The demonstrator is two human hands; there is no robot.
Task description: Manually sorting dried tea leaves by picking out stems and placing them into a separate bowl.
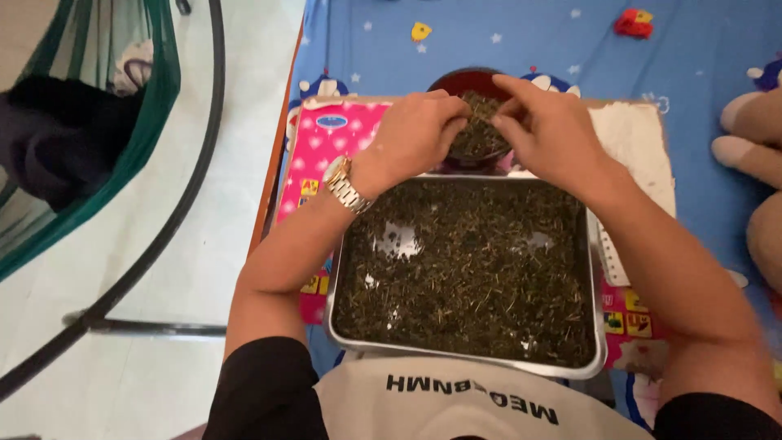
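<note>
Here, my left hand (pixel 419 130) and right hand (pixel 544 130) meet over one dark red bowl (pixel 458 81) at the far edge of the tray, fingers pinched together on a clump of dried leaves (pixel 479 130) that fills the bowl. Near me sits one square metal tray (pixel 593 358), spread with the same dark green leaf bits, bare metal showing through in a few spots. One gold wristwatch (pixel 346 186) is on my left wrist. The tray rests on a pink mat (pixel 326 138); one white cloth (pixel 635 138) lies to the right.
</note>
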